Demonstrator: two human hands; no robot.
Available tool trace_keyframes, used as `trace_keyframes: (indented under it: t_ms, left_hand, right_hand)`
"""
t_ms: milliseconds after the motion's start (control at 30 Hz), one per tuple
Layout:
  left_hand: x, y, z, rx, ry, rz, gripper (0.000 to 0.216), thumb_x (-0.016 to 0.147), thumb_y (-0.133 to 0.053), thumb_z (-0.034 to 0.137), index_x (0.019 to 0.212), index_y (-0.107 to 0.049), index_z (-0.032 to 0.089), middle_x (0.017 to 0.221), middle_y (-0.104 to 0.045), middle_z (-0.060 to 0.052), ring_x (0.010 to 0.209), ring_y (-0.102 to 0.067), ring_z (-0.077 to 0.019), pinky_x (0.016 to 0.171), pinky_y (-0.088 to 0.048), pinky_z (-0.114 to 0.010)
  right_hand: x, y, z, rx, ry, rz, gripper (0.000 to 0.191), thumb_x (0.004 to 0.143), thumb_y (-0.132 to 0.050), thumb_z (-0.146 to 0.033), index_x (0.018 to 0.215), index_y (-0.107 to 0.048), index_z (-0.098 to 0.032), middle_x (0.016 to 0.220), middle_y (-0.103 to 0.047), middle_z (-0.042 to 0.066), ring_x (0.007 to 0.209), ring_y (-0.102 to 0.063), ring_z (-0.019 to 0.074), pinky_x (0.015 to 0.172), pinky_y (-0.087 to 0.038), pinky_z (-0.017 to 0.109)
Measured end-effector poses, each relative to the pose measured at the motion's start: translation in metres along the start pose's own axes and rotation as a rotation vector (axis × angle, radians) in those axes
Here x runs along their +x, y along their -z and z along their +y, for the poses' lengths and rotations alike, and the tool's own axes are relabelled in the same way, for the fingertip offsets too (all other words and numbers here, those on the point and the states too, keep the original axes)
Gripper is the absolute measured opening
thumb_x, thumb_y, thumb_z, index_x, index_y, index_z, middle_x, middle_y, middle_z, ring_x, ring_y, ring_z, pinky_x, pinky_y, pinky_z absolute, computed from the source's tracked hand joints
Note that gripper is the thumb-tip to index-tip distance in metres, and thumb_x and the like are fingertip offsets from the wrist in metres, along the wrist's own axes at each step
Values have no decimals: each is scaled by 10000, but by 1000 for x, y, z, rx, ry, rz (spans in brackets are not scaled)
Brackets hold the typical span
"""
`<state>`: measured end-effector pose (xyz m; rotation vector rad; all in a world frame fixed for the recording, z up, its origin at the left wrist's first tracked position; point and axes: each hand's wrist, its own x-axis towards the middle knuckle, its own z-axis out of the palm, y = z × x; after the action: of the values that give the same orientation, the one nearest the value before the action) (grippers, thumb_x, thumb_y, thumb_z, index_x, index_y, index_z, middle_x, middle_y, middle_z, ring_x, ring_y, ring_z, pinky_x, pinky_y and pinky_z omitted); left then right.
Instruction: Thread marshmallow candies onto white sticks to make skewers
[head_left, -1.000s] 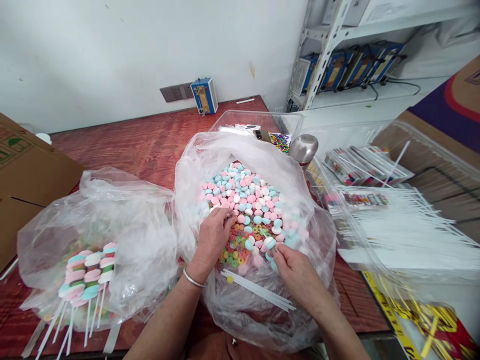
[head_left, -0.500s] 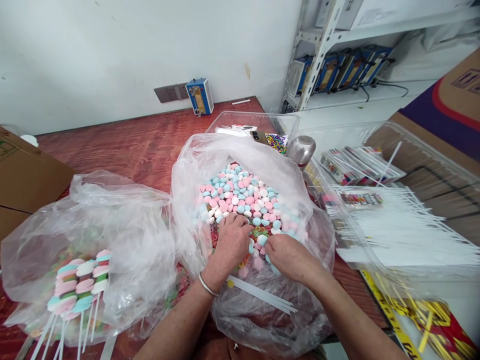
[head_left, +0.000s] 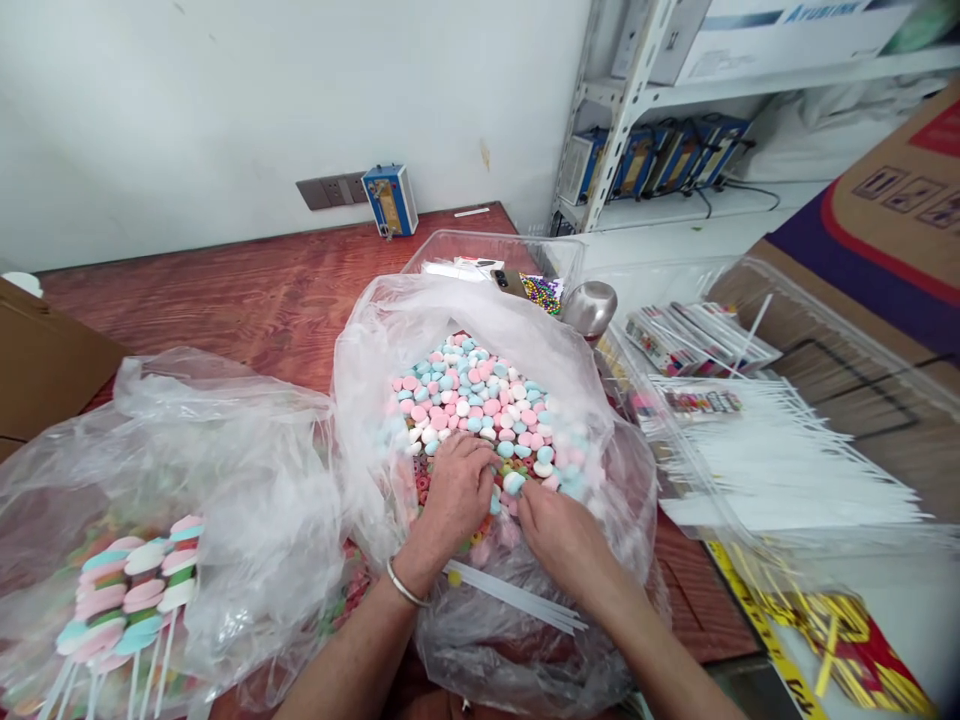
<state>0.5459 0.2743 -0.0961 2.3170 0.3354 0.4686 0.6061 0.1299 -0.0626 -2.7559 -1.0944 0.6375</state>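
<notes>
candies (head_left: 472, 392): heaped in open plastic bag (head_left: 375, 370), 12 o'clock of hands.
left hand (head_left: 456, 492): palm down on candies, fingers curled; grasp indiscernible.
right hand (head_left: 561, 532): 4 o'clock of left hand, fingertips in candies; grasp indiscernible.
white sticks (head_left: 517, 598): 6 o'clock, between wrists.

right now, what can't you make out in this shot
Head view, left hand and right hand: whether either holds anything, fingertips buried among the candies.
Head view, candy skewers: stick ends cut off by the bottom edge, hazed by bag film.
Head view, clear tub: contents mostly hidden behind the candy bag.
</notes>
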Motion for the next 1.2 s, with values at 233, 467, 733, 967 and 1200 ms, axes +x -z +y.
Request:
trace_keyframes:
  t_ms: [233, 467, 733, 967, 1200]
  left_hand:
    - [-16, -10, 49, -1181, 587, -75, 397, 895, -558, 503, 1021, -643, 137, 941, -703, -110, 848, -652, -215, 763, -493, -330]
    - [-32, -19, 62, -1370, 666, -27, 364, 861, -635, 472, 1069, -602, 175, 821, -699, -48, 766, -647, -166, 761, -471, -292]
    - [-36, -29, 75, -1328, 606, 11, 346, 886, -568, 475, 905, -662, 143, 789, -698, -69, 793, -649, -196, 823, -477, -331]
    - [-45, -40, 75, -1134, 629, 8, 387, 889, -528, 518, 956, -676, 168, 817, -710, -59, 800, -645, -208, 826, -489, -345]
    - [-9, -11, 44, -316, 286, 16, 395, 996, -355, 426, 1007, -679, 200, 912, -686, -63, 857, -615, -210, 802, -465, -341]
  right_hand:
    - [-34, -34, 13, 354, 132, 305, 404, 1028, -263, -371, 887, -605, -207, 739, -695, 50, 635, -651, 189, 575, -386, 243]
    - [-55, -47, 25, 395, 136, 224, 360, 1012, -257, -309, 962, -601, -219, 709, -709, 59, 612, -682, 225, 548, -399, 266]
    - [-58, -62, 24, 439, 98, 322, 492, 1017, -183, -456, 933, -612, -230, 710, -712, 87, 589, -682, 244, 517, -380, 286]
    - [-46, -56, 7, 1054, 57, 256, 412, 946, -412, -562, 970, -626, -211, 732, -657, 48, 603, -597, 183, 551, -428, 259]
    - [-36, -54, 13, 1865, -185, 40, 458, 766, -684, -640, 813, -544, -206, 440, -288, -150, 353, -128, 29, 346, -132, 160]
